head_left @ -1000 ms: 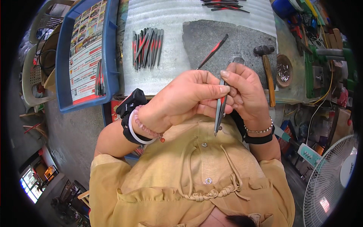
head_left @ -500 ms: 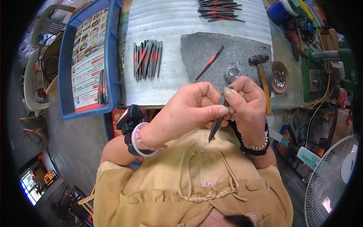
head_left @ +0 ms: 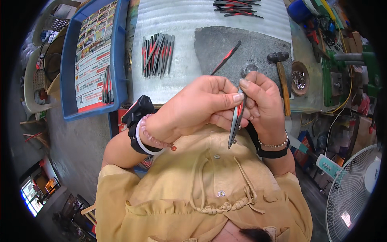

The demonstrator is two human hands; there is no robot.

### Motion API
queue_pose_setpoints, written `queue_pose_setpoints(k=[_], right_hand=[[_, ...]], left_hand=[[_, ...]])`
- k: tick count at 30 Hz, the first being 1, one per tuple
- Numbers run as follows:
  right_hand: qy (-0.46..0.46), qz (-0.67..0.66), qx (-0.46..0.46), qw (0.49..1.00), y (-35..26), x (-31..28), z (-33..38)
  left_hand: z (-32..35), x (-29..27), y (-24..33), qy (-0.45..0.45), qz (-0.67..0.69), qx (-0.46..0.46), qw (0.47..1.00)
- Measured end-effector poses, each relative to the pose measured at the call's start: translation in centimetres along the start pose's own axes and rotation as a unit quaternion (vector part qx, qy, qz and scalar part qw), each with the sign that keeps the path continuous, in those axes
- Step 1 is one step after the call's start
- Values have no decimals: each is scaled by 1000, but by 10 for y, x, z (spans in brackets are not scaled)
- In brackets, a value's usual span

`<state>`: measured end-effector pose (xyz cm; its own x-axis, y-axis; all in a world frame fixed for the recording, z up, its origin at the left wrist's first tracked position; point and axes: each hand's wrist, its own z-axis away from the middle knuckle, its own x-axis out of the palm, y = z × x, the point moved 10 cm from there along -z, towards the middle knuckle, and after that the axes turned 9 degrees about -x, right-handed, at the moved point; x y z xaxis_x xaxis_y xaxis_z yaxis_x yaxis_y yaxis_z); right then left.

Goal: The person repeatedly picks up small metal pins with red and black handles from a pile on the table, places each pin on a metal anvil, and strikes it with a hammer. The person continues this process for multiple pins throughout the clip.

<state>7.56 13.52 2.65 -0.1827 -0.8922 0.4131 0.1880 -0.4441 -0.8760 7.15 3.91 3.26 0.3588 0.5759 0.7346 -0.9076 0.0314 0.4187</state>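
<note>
Both of my hands hold a pair of dark pointed tweezers [head_left: 235,126] with a red inner face, tips down towards my chest. My left hand [head_left: 203,103] grips it between thumb and bent fingers, near the upper part. The fingers of my right hand [head_left: 262,99] are pinched at its top end and side, and partly hide it. Beyond my hands, similar red and black tweezers [head_left: 227,56] lie on a dark stone slab [head_left: 209,42]. Behind my right fingers sits a round metal piece [head_left: 249,69], partly covered.
A hammer [head_left: 283,78] and a bowl of small metal pieces [head_left: 299,78] lie to the right. A bundle of tweezers [head_left: 158,54] rests on the white foam sheet [head_left: 183,60], another pile [head_left: 238,7] farther back. Left is a blue tray [head_left: 123,52]; a fan [head_left: 354,193] stands lower right.
The tweezers in my hands have turned, so their red face now shows, and the tips have shifted slightly right. The table appears a little higher in view.
</note>
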Motion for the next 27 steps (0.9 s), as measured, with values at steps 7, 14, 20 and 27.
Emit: queue_pose_setpoints(k=[7,14,20,27], right_hand=[[-4,-77,23,997,11,-1,-5],[6,-87,-1,996,9,3,-2],[13,-70,-10,997,5,12,1],[36,-31,-37,998,-16,8,4]], left_hand=[[-10,-5,-6,-44,60,-24,997],[-8,-5,-5,-66,72,-21,995],[1,-9,4,-10,9,-7,1000],[42,-51,66,258,-296,226,891]])
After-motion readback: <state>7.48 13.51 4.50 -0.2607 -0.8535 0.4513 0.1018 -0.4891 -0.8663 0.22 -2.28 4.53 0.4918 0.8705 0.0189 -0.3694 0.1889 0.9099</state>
